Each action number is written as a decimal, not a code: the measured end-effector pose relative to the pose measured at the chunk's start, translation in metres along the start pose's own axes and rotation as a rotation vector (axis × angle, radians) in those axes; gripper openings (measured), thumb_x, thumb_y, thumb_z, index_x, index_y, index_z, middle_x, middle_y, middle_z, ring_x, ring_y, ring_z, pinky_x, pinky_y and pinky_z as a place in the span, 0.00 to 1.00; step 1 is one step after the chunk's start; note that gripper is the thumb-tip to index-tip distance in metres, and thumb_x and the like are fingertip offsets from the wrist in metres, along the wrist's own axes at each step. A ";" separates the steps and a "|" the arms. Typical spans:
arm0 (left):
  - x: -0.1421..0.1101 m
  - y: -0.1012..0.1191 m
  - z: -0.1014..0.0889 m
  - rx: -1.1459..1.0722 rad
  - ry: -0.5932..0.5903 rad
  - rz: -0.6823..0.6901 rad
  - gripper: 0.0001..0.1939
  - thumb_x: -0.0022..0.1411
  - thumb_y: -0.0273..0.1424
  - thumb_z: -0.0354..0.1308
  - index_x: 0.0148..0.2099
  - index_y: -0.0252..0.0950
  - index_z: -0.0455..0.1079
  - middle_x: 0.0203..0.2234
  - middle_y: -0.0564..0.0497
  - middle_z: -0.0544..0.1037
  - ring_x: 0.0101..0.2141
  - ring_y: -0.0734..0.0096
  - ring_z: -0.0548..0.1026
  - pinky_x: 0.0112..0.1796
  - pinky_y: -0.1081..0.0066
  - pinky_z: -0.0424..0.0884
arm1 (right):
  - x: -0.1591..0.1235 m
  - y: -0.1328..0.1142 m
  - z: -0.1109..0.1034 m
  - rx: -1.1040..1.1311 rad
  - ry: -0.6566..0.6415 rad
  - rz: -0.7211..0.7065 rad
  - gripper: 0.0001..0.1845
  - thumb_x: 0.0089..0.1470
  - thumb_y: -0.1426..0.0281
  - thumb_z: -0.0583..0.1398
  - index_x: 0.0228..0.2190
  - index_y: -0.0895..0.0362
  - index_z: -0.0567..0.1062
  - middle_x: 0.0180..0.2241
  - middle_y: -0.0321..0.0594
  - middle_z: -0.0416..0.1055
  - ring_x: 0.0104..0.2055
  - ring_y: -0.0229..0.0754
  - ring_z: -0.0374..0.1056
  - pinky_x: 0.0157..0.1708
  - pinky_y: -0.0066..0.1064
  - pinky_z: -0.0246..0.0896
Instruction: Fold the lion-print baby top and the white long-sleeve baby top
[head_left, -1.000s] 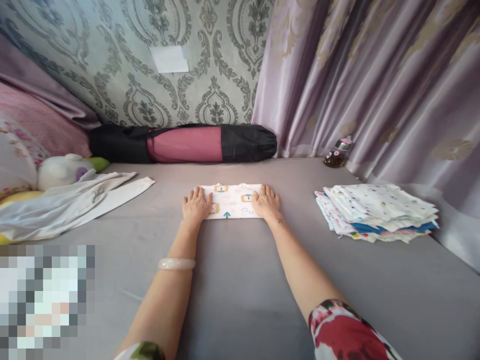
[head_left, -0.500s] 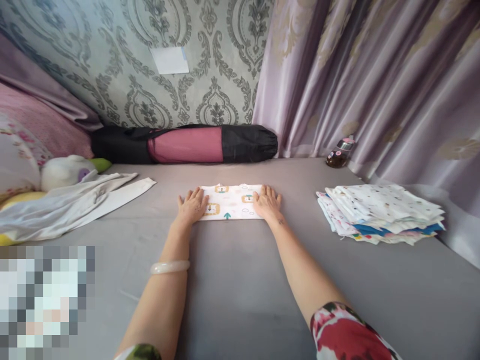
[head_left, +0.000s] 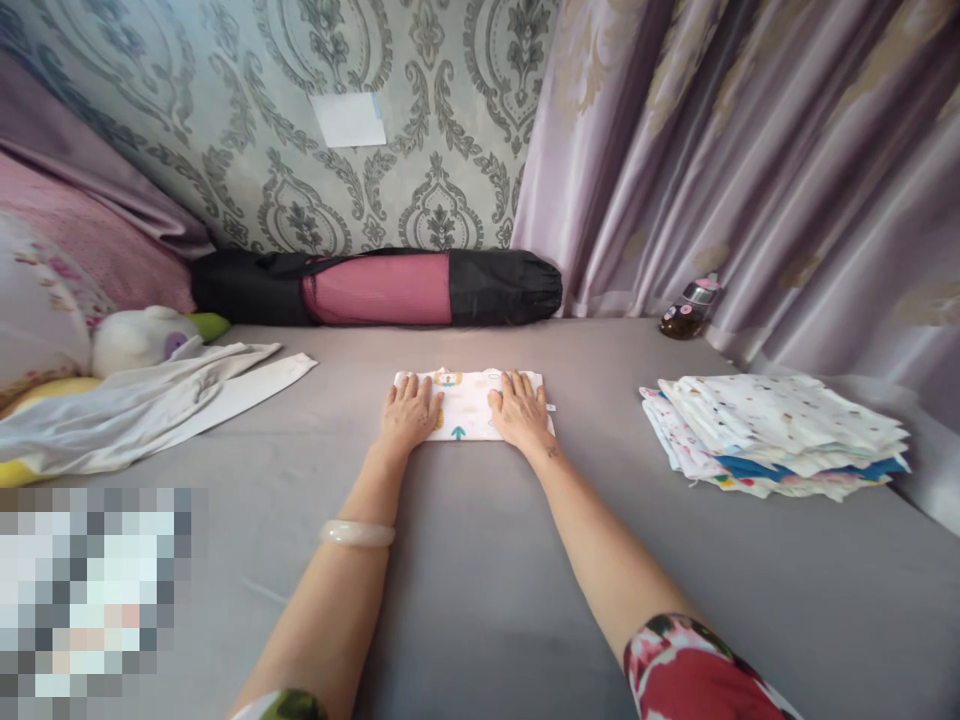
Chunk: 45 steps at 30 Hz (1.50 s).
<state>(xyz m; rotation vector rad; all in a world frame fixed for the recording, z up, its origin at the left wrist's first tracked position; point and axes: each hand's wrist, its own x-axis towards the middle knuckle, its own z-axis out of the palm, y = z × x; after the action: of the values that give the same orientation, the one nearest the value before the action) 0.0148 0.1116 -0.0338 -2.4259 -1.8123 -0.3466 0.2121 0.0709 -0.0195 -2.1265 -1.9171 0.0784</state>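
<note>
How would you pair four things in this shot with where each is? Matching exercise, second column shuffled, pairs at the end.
Column 1
1. Bangle
2. Folded printed cloth
3. Black-and-pink roll
4. Stack of folded cloths

Column 2
A. Along the foot of the patterned wall
B. At the picture's right, apart from both hands
C. Around the left forearm
D. Flat under the left hand and right hand

Pairs: 1-C, 2-D, 3-A, 4-B
</note>
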 end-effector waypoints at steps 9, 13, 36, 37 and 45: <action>0.002 0.002 -0.005 -0.010 -0.034 -0.023 0.28 0.71 0.40 0.39 0.64 0.30 0.60 0.62 0.34 0.63 0.64 0.51 0.58 0.61 0.50 0.54 | 0.003 -0.001 0.001 -0.011 0.019 -0.007 0.29 0.67 0.63 0.43 0.64 0.62 0.58 0.67 0.51 0.52 0.68 0.53 0.45 0.65 0.54 0.36; 0.001 0.018 -0.011 -0.016 0.006 -0.012 0.27 0.72 0.40 0.38 0.64 0.30 0.60 0.63 0.36 0.63 0.64 0.52 0.57 0.62 0.49 0.51 | 0.003 -0.011 0.003 0.003 0.066 -0.081 0.28 0.67 0.64 0.43 0.63 0.62 0.60 0.66 0.51 0.54 0.68 0.51 0.46 0.65 0.53 0.34; 0.001 0.039 -0.006 -0.203 -0.027 0.188 0.22 0.70 0.30 0.39 0.62 0.33 0.62 0.63 0.39 0.63 0.65 0.55 0.56 0.62 0.50 0.53 | 0.000 -0.025 0.010 0.023 0.047 -0.227 0.27 0.66 0.68 0.43 0.62 0.62 0.61 0.66 0.50 0.54 0.69 0.49 0.44 0.66 0.52 0.31; 0.002 0.039 -0.005 -0.223 -0.033 0.212 0.22 0.70 0.29 0.40 0.61 0.33 0.62 0.63 0.39 0.63 0.65 0.57 0.57 0.62 0.51 0.54 | -0.001 -0.027 0.011 0.029 0.044 -0.246 0.27 0.66 0.68 0.43 0.62 0.62 0.61 0.66 0.50 0.54 0.69 0.49 0.44 0.66 0.51 0.31; 0.013 0.019 0.001 -0.421 0.025 0.291 0.20 0.65 0.26 0.44 0.56 0.34 0.67 0.56 0.39 0.71 0.58 0.62 0.67 0.59 0.59 0.62 | -0.001 -0.029 0.021 0.026 0.082 -0.262 0.27 0.65 0.68 0.44 0.61 0.62 0.63 0.65 0.49 0.56 0.68 0.47 0.48 0.66 0.45 0.34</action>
<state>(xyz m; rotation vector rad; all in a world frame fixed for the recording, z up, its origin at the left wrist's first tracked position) 0.0365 0.1188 -0.0305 -2.8909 -1.4603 -0.7931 0.1792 0.0756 -0.0332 -1.8146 -2.1131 -0.0368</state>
